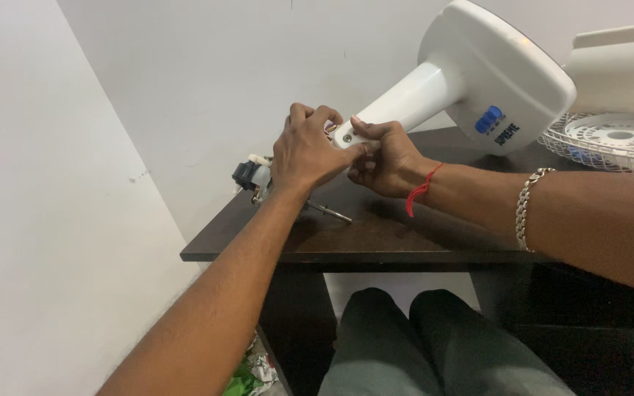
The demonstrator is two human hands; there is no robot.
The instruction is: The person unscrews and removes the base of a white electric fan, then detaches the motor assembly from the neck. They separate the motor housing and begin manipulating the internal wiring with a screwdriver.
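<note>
Hands (310, 150) on fan stand neck (398, 110) (tipped over tabletop (376, 238)).
Left fingers (317, 116) wrapped round neck end; right hand (383, 158) fingers pinching beside screw (347, 137).

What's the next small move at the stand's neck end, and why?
Probably keep the right hand clamped on the white fan stand and let the left hand work the wires at the neck's open end. Both hands meet there, wires show between the fingers, and the stand lies tipped on the dark table.
</note>
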